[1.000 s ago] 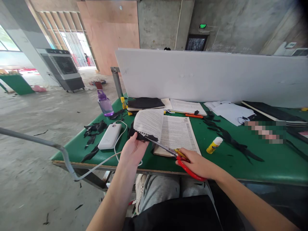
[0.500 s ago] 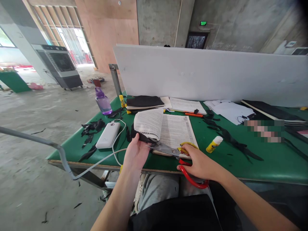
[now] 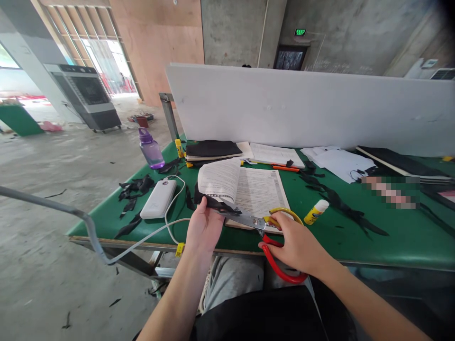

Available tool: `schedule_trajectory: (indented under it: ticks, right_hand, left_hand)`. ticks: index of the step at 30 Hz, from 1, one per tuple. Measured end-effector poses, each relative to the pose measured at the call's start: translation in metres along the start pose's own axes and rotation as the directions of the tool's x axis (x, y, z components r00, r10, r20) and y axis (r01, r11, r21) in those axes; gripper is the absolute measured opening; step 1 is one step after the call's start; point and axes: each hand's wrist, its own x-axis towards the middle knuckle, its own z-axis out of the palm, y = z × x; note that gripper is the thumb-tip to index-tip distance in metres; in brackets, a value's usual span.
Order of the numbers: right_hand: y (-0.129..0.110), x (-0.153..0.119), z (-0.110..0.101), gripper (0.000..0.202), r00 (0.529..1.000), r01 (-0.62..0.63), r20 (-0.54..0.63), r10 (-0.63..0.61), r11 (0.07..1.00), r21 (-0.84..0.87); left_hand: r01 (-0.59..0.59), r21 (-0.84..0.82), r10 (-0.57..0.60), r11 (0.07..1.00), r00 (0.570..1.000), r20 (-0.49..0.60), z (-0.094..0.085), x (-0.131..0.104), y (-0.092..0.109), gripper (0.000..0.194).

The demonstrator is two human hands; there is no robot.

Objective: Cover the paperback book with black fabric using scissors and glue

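An open book (image 3: 261,192) lies at the table's front edge, its left pages curled up. Black material (image 3: 213,203) runs along the lower edge of the lifted part, and my left hand (image 3: 204,225) pinches it there, thumb on top. My right hand (image 3: 293,244) is wrapped round the handles of large scissors (image 3: 249,220), one handle yellow and one red. The blades point left, against the black material beside my left fingers. A glue stick (image 3: 315,212) with a white cap lies right of the book.
A white power bank (image 3: 158,199) with a cable and a purple bottle (image 3: 151,149) are on the left. Black scraps (image 3: 341,203) lie on the green table (image 3: 355,248). Behind are notebooks (image 3: 213,149), papers (image 3: 337,163) and a white partition (image 3: 302,109).
The scissors' handles have spread wider, and the black material now overlaps the blades. My left hand has shifted slightly right.
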Motion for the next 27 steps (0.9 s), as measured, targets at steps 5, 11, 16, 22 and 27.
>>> schedule_trajectory:
  ticks: [5,11,16,22,27]
  right_hand:
    - [0.001,0.0,0.004,0.041,1.0,0.001,-0.026,-0.002,0.999,-0.032]
    - [0.005,-0.001,0.011,0.048,0.994,0.0,-0.112,-0.014,0.992,-0.124]
    - [0.006,-0.001,0.012,0.047,0.984,0.041,-0.166,-0.069,0.985,-0.169]
    - [0.007,-0.002,0.015,0.049,0.986,0.036,-0.152,-0.067,0.98,-0.196]
    - [0.008,-0.002,0.015,0.048,0.988,0.032,-0.14,-0.061,0.979,-0.201]
  left_hand:
    - [0.016,0.009,-0.017,1.0,1.0,0.005,-0.002,0.0,-0.003,0.033]
    - [0.027,-0.004,-0.027,1.0,1.0,0.013,-0.001,0.0,-0.009,0.036]
    - [0.022,-0.025,-0.023,0.999,0.999,-0.027,0.002,-0.001,-0.013,0.035]
    - [0.038,-0.046,-0.04,0.998,0.998,-0.057,-0.001,0.003,-0.019,0.031]
    - [0.039,-0.061,-0.043,0.997,0.996,-0.072,-0.002,0.003,-0.021,0.03]
